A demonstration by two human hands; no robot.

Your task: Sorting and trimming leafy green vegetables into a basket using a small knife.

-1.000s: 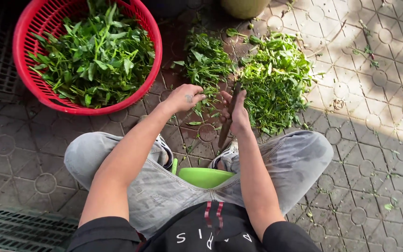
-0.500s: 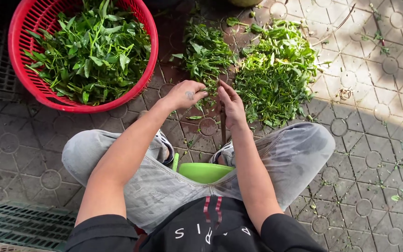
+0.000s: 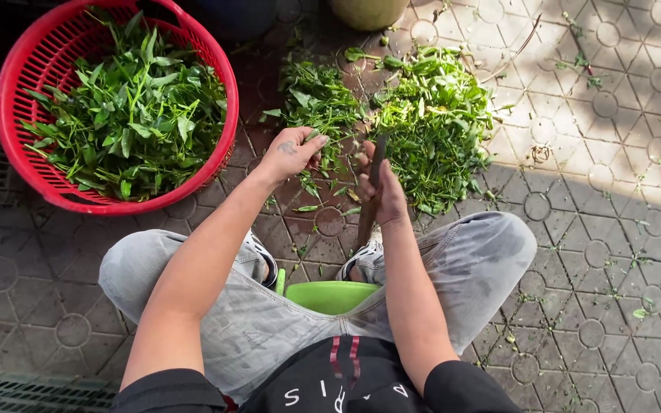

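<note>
Centrally, the left hand pinched leafy stems, fingers narrow; the right hand gripped what seemed a knife.

A person sits on a low green stool over patterned paving. The left hand pinches green stems at the edge of a small leaf pile. The right hand grips a dark knife, its blade pointing back towards the knees. A larger heap of cut greens lies just right, and a red basket of leaves stands left.
</note>
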